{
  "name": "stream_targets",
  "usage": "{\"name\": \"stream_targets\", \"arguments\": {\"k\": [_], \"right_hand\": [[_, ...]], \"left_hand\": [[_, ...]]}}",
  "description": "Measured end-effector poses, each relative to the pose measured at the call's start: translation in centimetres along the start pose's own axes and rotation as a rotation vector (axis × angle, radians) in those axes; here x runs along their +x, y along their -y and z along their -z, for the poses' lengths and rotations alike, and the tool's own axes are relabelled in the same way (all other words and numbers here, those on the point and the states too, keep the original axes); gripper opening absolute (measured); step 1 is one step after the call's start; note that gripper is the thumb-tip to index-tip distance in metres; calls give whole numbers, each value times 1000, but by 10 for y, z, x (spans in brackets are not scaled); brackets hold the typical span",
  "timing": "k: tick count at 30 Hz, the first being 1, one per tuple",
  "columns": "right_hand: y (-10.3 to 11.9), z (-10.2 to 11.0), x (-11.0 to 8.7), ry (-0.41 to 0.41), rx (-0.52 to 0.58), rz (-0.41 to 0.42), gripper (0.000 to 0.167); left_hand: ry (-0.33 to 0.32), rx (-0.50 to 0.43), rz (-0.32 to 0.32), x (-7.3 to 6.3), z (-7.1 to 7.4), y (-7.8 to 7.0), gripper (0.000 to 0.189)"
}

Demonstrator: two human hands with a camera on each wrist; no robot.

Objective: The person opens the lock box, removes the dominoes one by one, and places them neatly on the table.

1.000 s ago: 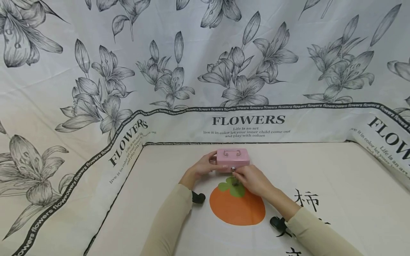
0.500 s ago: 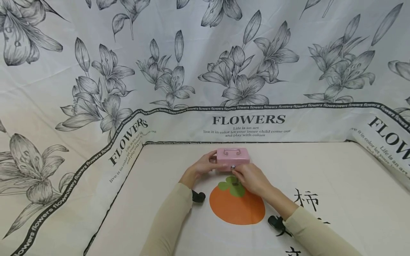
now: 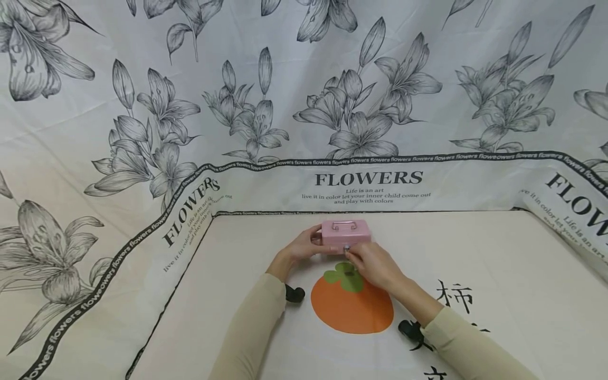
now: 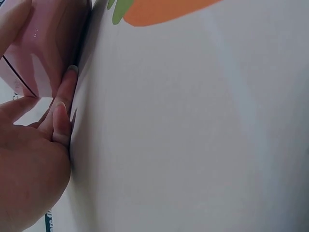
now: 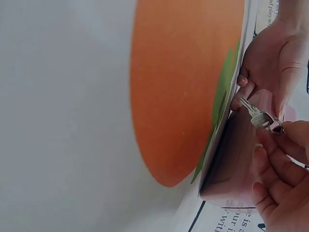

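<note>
A small pink cash box with a metal handle on its lid stands near the back of the table, its lid down. My left hand holds the box at its left end, thumb along the front face; in the left wrist view, fingertips reach to the box's lower edge. At the round lock on the front, my right hand pinches a key, mostly hidden by the fingers. From a ring at those fingers a second silver key hangs in front of the box.
A white cloth with a printed orange persimmon and black characters covers the table. Behind and at the sides rises a flower-printed curtain. Black wrist devices sit by both sleeves.
The fingers of my right hand have shifted slightly up toward the lock, and the hanging key is less visible below them. My left hand and the box stay nearly in place.
</note>
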State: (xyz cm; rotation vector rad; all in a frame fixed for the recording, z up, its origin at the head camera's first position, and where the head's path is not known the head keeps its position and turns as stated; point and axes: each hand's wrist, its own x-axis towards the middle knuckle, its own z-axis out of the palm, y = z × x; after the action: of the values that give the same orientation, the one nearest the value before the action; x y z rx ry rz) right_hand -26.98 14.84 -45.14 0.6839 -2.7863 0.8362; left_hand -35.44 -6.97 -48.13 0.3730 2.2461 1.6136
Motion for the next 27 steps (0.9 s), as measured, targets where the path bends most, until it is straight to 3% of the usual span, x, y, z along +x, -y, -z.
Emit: {"name": "stream_targets", "arguments": {"k": [15,21,27], "right_hand": [[-2,1,-3,28,281,-99,24],[0,5,-3,53,384,-183,29],[1,8,-3,100,556,-272,28]], "left_hand": [[-10,21,38,0,1,6,99],[-4,13,31,1,1,5,100],[0,9,22,1,0,4,99]]}}
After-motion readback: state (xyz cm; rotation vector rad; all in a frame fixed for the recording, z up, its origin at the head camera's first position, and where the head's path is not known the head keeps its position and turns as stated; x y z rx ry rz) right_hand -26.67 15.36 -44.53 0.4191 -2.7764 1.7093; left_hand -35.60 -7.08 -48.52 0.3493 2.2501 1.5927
